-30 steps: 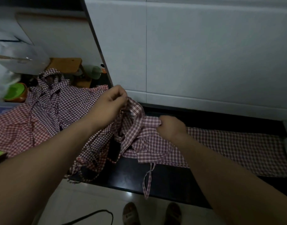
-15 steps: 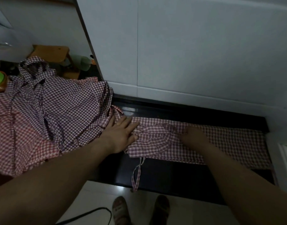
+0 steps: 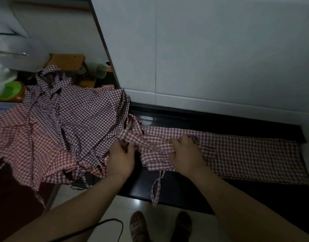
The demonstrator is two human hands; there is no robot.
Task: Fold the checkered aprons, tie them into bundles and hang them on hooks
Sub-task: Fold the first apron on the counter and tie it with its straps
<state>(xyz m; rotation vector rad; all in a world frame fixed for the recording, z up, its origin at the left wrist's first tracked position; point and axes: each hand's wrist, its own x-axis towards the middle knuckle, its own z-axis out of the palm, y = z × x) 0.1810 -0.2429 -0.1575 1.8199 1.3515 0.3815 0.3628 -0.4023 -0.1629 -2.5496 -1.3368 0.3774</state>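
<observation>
One apron (image 3: 246,154) is lying folded lengthwise along the black counter (image 3: 176,193), with one strap (image 3: 157,187) dangling over the front edge. The left hand (image 3: 122,158) and right hand (image 3: 185,154) are each gripping bunched cloth at its left end, fingers curled. A heap (image 3: 62,123) of at least two more is lying just left.

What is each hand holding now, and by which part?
The right hand grips bunched cloth near the left end of the flat apron. The left hand touches that end; whether it pinches the cloth cannot be told.
</observation>
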